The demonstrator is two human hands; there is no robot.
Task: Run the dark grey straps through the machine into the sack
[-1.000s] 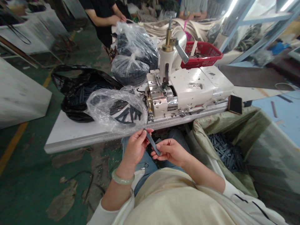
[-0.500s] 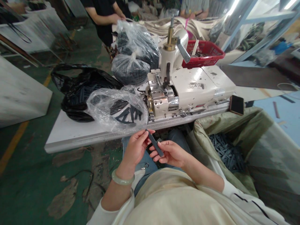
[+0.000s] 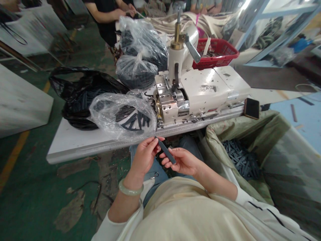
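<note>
A short dark grey strip (image 3: 166, 151) is held slantwise above my lap, in front of the table edge. My left hand (image 3: 146, 154) pinches its upper end between thumb and fingers. Around the lower end, the thumb and fingers of my right hand (image 3: 182, 160) are closed. Just beyond my hands, a clear plastic bag (image 3: 107, 115) lies open on the table with similar dark strips (image 3: 136, 122) in it. To its right stands a cream-coloured machine (image 3: 210, 88) with a metal head and an upright post. The strip is apart from both.
A black plastic bag (image 3: 75, 78) of strips sits at the table's left, with tied clear bags (image 3: 137, 70) behind. At right are a phone (image 3: 251, 108), a cloth-lined bin (image 3: 269, 122) holding many strips, and a red basket (image 3: 218, 60). Another person's arms (image 3: 110, 15) are at the back.
The view has shifted slightly, so the table and machine sit a little higher and further left. Both hands keep their hold on the strip, with hardly any change.
</note>
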